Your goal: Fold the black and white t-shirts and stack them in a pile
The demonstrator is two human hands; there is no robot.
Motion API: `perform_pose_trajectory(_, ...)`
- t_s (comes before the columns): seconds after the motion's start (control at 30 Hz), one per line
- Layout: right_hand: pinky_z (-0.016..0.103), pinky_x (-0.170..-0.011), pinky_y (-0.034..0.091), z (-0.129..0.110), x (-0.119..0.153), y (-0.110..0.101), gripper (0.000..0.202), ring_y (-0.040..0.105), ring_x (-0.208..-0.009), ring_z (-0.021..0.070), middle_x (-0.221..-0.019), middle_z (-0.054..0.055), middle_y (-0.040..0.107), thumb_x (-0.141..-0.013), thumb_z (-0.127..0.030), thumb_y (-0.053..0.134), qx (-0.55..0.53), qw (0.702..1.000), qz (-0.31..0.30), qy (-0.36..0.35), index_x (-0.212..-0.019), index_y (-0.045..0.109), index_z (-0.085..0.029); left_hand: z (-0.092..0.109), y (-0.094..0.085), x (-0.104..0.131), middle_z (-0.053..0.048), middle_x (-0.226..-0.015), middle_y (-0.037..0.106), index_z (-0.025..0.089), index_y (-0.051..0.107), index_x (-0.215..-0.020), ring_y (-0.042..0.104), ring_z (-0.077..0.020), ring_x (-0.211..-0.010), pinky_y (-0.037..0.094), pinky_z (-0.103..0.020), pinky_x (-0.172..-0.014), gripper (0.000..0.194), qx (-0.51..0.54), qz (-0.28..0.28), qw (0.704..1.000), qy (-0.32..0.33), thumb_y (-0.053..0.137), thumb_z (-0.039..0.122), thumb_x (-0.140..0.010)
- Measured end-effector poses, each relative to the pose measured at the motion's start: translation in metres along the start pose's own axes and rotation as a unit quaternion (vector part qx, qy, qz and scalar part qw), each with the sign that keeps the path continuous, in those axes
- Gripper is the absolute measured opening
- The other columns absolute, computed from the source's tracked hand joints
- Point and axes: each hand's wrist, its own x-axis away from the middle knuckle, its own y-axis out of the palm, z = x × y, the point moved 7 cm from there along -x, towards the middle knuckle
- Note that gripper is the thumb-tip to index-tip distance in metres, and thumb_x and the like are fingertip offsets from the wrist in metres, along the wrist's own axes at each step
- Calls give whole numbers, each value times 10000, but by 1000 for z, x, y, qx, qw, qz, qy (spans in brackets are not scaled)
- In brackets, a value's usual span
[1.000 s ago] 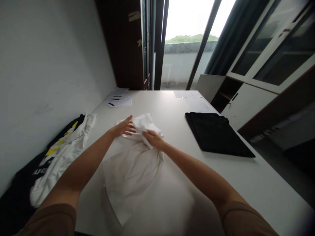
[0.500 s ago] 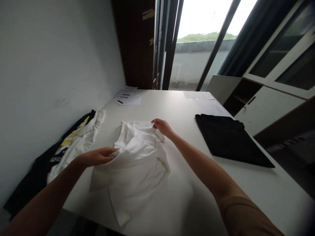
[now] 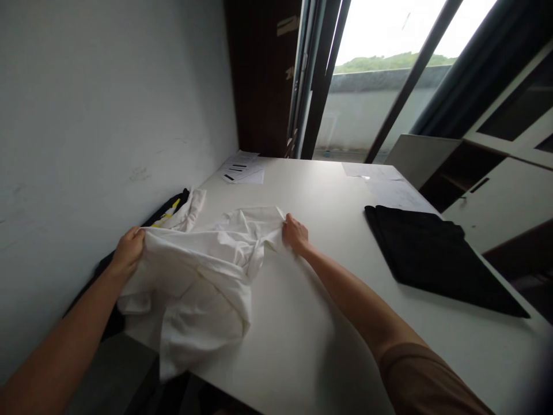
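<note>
A rumpled white shirt is stretched sideways between my two hands, above the near left part of the white table. My left hand grips its left edge, lifted close to the wall, with fingers closed on the cloth. At the far right corner of the fabric, my right hand pinches the material near the tabletop. Loose folds bunch up in the middle, and the lower part hangs down past the table's near edge. Whether the front or back of the shirt faces up I cannot tell.
Folded black cloth lies on the right side. Along the wall, dark and white clothes with yellow print are partly covered by the shirt. Papers lie at the far left, more sheets at the far right.
My left hand has moved left and up, pulling the shirt's edge toward the wall and raising it. My right hand still holds its corner. The view has turned slightly left.
</note>
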Motion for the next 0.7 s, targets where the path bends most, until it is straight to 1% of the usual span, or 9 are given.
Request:
perform_pose_trajectory(0.1, 300, -724, 410, 52, 1, -28, 288, 663, -854, 242, -1021, 128, 721, -1073, -368, 389, 38, 998, 38, 38, -1278, 533, -227, -6, -1, 0, -31, -888, 693, 202, 628, -982, 618, -195, -869, 439, -212, -705, 280, -43, 31, 998, 20, 408, 375, -971)
perform_pose_trajectory(0.17, 290, -681, 385, 90, 4, -53, 270, 652, -791, 241, -968, 122, 722, -1064, -395, 436, 70, 994, 68, 39, -1237, 556, -227, -6, -5, 0, -34, -860, 674, 225, 644, -1050, 612, -229, -877, 416, -243, -734, 300, -75, 45, 996, 33, 441, 430, -969)
perform_pose_trajectory(0.27, 272, -644, 348, 141, 17, -96, 271, 628, -720, 223, -918, 103, 716, -1044, -437, 500, 108, 987, 115, 18, -1187, 575, -219, 6, -17, -5, -30, -858, 679, 263, 634, -1181, 621, -250, -874, 390, -263, -749, 350, -171, 77, 979, 84, 434, 470, -981)
perform_pose_trajectory(0.37, 271, -627, 321, 180, 41, -138, 315, 625, -705, 222, -922, 96, 713, -1027, -486, 537, 130, 975, 181, -2, -1175, 574, -211, 31, -38, -14, -26, -953, 713, 265, 604, -1251, 645, -230, -899, 392, -256, -746, 386, -258, 142, 943, 153, 371, 448, -1004)
perform_pose_trajectory(0.43, 283, -628, 317, 201, 60, -163, 330, 635, -726, 235, -917, 103, 710, -1027, -490, 540, 139, 963, 231, 5, -1181, 571, -200, 49, -51, -20, -36, -995, 722, 243, 608, -1254, 658, -224, -928, 403, -262, -761, 413, -268, 179, 930, 179, 343, 431, -1001)
perform_pose_trajectory(0.5, 305, -639, 331, 221, 79, -189, 334, 647, -761, 248, -920, 121, 705, -1025, -475, 554, 142, 946, 291, 32, -1187, 573, -184, 68, -62, -25, -58, -996, 717, 207, 630, -1233, 666, -230, -950, 413, -276, -782, 442, -261, 203, 924, 192, 329, 420, -990)
perform_pose_trajectory(0.57, 330, -661, 354, 238, 98, -217, 353, 655, -797, 255, -958, 152, 697, -1018, -474, 569, 138, 922, 355, 68, -1189, 580, -166, 86, -74, -28, -82, -971, 704, 162, 651, -1211, 671, -246, -965, 419, -292, -796, 476, -248, 224, 923, 189, 324, 416, -976)
perform_pose_trajectory(0.63, 357, -699, 380, 250, 114, -251, 393, 658, -839, 257, -1006, 188, 676, -1017, -493, 563, 129, 896, 415, 94, -1191, 589, -142, 108, -88, -32, -96, -977, 691, 117, 651, -1223, 670, -260, -997, 422, -308, -823, 515, -234, 240, 924, 186, 307, 408, -974)
perform_pose_trajectory(0.7, 393, -753, 405, 254, 127, -291, 457, 658, -909, 272, -1053, 210, 646, -1012, -527, 556, 107, 875, 464, 90, -1205, 585, -113, 134, -104, -40, -110, -1048, 683, 70, 640, -1239, 651, -289, -1061, 421, -352, -887, 534, -224, 226, 928, 193, 304, 391, -976)
